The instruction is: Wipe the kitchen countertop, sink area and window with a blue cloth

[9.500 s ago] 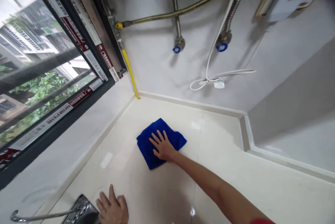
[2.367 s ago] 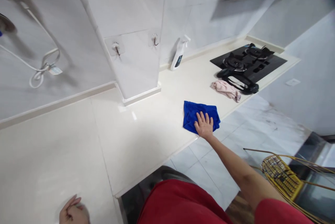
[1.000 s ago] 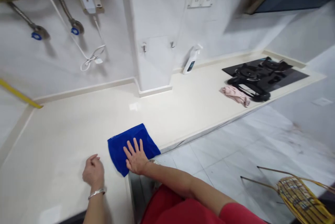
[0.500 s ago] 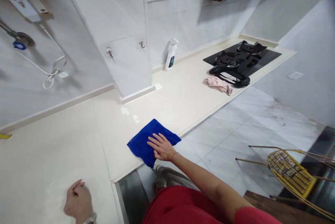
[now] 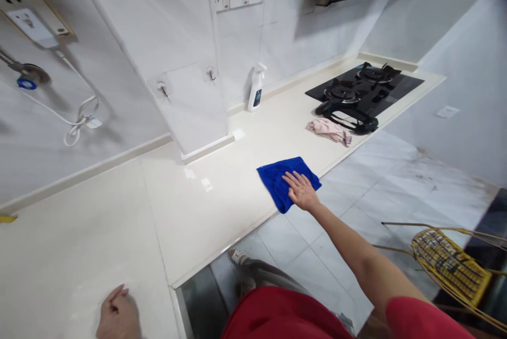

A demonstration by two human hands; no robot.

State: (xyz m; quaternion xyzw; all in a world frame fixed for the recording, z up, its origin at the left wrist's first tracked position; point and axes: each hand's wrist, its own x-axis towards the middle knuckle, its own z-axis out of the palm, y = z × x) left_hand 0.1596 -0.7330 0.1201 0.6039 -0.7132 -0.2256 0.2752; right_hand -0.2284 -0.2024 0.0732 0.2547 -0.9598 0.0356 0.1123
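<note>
**My right hand (image 5: 304,191) flat on a blue cloth (image 5: 275,176) at the front edge of the counter (image 5: 190,223)**

The blue cloth lies spread on the pale counter, up to its front edge, between the projecting wall corner and the stove (image 5: 407,85). Whether one corner hangs over the edge, I cannot quite tell. My right hand is palm down on it, fingers extended and a little parted, gripping nothing. This posture probably serves to press the fabric evenly against the surface, where a pinch would bunch it. My right arm reaches out over the floor from the red sleeve (image 5: 423,318), as the cloth lies well to that side.

My left hand (image 5: 118,315) rests on the counter near the lower border, loosely folded, nothing visible in it; how far the fingers close, I cannot tell. It may steady my leaning body.

Note the surroundings. The white spray bottle (image 5: 255,95) stands upright near the wall, apart from the cloth, perhaps to leave the front strip free. The crumpled pink cloth (image 5: 328,131) lies just beside the black frame (image 5: 366,125), near the stove, beyond my fingers. The white cord (image 5: 73,130) is looped against the wall, presumably bundled to stay off the counter.
</note>
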